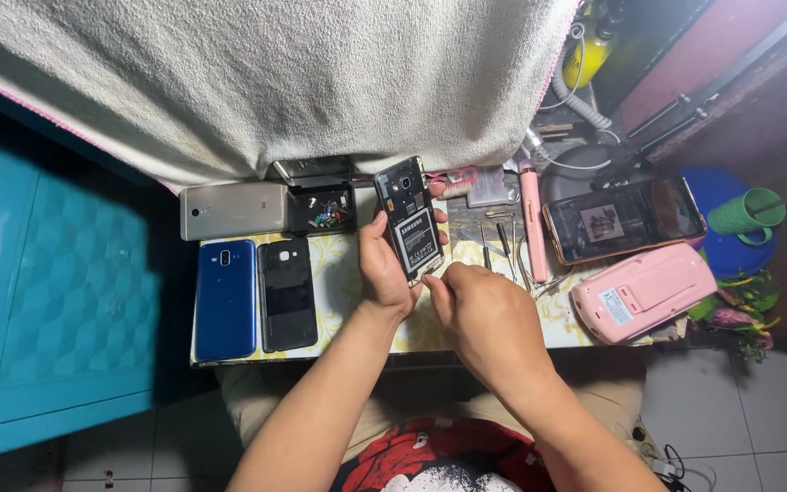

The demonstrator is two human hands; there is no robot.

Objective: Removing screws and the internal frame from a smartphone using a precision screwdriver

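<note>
My left hand [382, 269] holds a black phone [409, 219] with its back cover off, so the battery and camera show. The phone is tilted above the small worktable [348, 282]. My right hand [480, 314] is at the phone's lower right corner, fingertips pinching at its edge. Whether a tool is in those fingers I cannot tell.
On the table's left lie a blue phone [226, 299], a black phone [287, 293], a silver phone [232, 210] and a small open box of parts [321, 210]. Thin tools [501, 244], a pink stick [530, 223], a lit phone [624, 219] and a pink device [644, 292] sit to the right. A white towel [275, 82] hangs behind.
</note>
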